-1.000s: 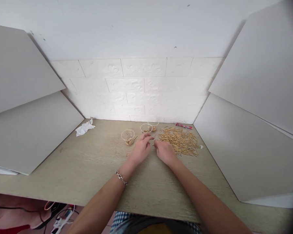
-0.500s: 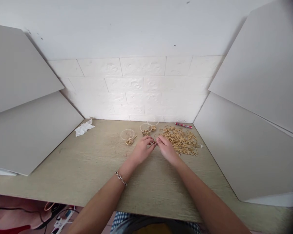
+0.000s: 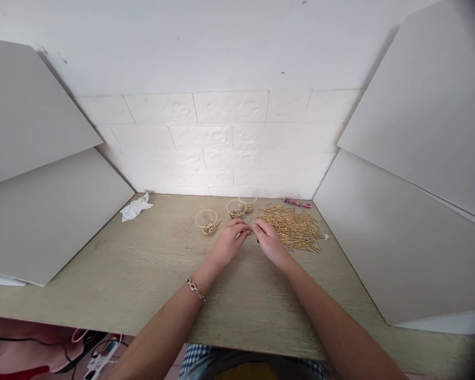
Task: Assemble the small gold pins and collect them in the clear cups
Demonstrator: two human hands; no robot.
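Rods (image 3: 295,232), slim, golden, lie heaped; my left fingers (image 3: 238,224) and right fingers (image 3: 260,227) pinch one rod (image 3: 250,229), half-hiding it, near clear cups (image 3: 236,212).

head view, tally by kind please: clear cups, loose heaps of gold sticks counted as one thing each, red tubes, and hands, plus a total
Clear cups: 3
Loose heap of gold sticks: 1
Red tube: 1
Left hand and right hand: 2
Total: 7
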